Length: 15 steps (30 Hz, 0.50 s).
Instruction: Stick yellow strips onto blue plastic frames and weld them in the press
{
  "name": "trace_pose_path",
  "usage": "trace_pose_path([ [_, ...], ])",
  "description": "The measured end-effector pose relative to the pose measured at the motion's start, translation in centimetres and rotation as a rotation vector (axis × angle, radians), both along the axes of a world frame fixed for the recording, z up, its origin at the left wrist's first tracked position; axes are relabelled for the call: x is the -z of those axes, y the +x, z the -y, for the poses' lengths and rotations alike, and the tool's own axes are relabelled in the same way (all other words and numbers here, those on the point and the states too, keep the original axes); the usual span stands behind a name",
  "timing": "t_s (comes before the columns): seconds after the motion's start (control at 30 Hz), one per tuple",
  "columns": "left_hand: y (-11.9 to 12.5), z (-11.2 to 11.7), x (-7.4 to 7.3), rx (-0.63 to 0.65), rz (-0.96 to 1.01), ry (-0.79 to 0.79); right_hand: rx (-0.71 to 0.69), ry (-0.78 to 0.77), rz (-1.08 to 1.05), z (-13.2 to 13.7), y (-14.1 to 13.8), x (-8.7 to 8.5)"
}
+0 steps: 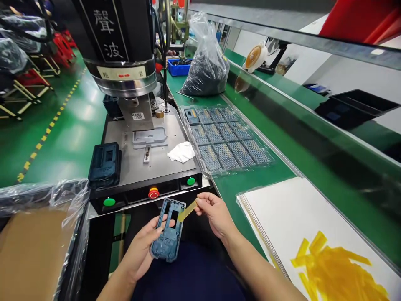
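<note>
My left hand (147, 240) is closed around a dark blue plastic housing (167, 240), tilted with its inner side facing me; two cut-out windows show in its upper half. A finger of that hand shows through one window. Between thumb and fingers, my right hand (216, 213) pinches a strip of amber tape (188, 210). The strip's lower end meets or overlaps the housing's right edge near the larger window; whether it is stuck there I cannot tell. On a white sheet (266, 200) to the right lies a loose heap of amber tape strips (341, 271).
Ahead stands an ultrasonic press (122, 79) above a grey fixture (150, 137), with green buttons (109, 202) and a red emergency stop (153, 192) in front. Stacked housings (105, 165) sit left. A clear compartment tray (232, 144), white cloth (181, 152) and plastic bag (206, 62) lie beyond.
</note>
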<state>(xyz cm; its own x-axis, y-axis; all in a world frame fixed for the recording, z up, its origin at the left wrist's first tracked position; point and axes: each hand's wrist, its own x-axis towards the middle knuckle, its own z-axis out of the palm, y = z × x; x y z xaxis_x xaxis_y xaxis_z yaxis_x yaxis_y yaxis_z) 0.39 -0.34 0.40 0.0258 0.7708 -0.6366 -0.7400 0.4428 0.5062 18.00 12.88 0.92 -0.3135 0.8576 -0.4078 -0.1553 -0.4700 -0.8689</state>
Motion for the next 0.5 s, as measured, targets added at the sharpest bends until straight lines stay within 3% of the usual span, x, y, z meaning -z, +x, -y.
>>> trace_pose_path([
  [0.3,1.2,-0.8,0.2,-0.050,0.025,-0.038,-0.007,0.133,0.077,0.4,-0.1,0.3],
  [0.4,1.4,-0.9,-0.1,-0.050,0.042,-0.042,-0.016,0.389,0.213,1.2,0.1,-0.2],
  [0.5,1.6,-1.1,-0.3,-0.064,0.062,-0.038,-0.036,0.875,0.374,2.3,0.3,-0.8],
])
